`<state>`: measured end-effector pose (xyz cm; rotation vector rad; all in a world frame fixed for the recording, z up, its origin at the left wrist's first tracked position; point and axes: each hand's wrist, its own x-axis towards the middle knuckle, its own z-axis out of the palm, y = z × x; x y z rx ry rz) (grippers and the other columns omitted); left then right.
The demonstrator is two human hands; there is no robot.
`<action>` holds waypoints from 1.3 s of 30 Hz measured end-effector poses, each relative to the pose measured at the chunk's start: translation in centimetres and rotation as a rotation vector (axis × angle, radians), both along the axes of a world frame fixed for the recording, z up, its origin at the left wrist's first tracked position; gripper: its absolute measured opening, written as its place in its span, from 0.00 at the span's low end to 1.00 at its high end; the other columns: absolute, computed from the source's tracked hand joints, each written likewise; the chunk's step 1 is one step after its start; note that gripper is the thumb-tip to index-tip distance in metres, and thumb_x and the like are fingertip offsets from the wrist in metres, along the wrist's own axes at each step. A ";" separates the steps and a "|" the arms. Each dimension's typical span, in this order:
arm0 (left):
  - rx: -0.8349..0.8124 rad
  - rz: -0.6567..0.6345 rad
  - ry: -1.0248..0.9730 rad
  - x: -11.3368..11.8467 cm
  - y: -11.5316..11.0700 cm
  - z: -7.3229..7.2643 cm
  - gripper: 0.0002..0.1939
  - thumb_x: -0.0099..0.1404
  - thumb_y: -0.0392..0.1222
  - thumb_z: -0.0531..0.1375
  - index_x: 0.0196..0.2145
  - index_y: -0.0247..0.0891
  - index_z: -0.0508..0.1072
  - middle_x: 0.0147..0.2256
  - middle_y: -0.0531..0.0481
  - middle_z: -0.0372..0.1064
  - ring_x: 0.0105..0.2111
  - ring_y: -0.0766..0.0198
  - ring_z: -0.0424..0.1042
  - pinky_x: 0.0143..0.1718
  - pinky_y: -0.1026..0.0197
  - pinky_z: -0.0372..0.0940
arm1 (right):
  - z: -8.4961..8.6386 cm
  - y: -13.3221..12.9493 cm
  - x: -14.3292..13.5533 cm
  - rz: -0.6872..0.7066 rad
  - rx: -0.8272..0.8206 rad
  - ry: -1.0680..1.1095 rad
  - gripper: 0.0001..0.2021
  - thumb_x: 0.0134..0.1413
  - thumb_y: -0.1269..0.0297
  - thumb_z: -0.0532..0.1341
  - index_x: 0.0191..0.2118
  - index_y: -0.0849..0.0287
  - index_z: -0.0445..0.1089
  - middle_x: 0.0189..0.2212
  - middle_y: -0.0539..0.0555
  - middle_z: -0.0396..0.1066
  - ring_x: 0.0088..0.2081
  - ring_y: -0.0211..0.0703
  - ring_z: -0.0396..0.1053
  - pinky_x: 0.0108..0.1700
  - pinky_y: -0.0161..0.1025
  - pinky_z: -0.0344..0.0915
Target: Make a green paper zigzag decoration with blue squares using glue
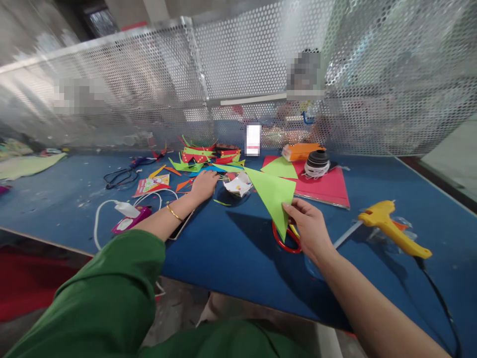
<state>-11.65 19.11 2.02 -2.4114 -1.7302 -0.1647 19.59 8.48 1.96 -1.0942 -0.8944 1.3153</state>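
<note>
My right hand (307, 223) pinches the lower edge of a bright green paper triangle (274, 194), holding it tilted above the table. Below that hand lie red-handled scissors (286, 243), partly covered by the paper and fingers. Stretched forward, my left hand (206, 185) is closed over the scrap pile beside blue paper pieces (197, 171); its fingertips are largely hidden, and I cannot make out what they grip. Close to its right stands a small bowl-like holder (237, 185) with white paper in it. Red and green paper masks (197, 155) with yellow dots lie behind.
A yellow glue gun (398, 228) lies at right with its cord trailing forward. Red sheets (324, 186) carry a black and white spool (316, 164). At left are a purple power strip (132, 220) and white cable. A perforated metal screen (253, 64) closes the back.
</note>
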 end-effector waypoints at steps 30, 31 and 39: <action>-0.238 0.017 -0.121 -0.5 3.1 -0.9 0.25 0.68 0.34 0.52 0.61 0.35 0.70 0.62 0.40 0.68 0.62 0.53 0.65 0.64 0.55 0.57 | -0.4 -0.6 -0.3 0.074 -0.006 -0.015 0.16 0.38 0.52 0.74 0.30 0.57 0.77 0.25 0.49 0.75 0.24 0.33 0.65 0.25 0.31 0.60; -0.233 0.018 -0.134 -0.6 3.9 -0.6 0.23 0.68 0.33 0.52 0.58 0.37 0.73 0.60 0.42 0.70 0.60 0.54 0.67 0.64 0.55 0.58 | -0.4 -0.6 -0.3 0.075 -0.003 -0.016 0.16 0.38 0.52 0.74 0.31 0.57 0.77 0.25 0.49 0.75 0.24 0.33 0.65 0.25 0.31 0.60; -0.134 0.094 -0.257 -0.1 4.8 3.5 0.08 0.65 0.34 0.62 0.39 0.38 0.82 0.51 0.43 0.76 0.51 0.50 0.74 0.52 0.51 0.69 | -0.3 -0.4 -0.3 0.068 0.013 -0.036 0.16 0.38 0.51 0.73 0.30 0.57 0.76 0.25 0.49 0.75 0.24 0.35 0.66 0.25 0.33 0.61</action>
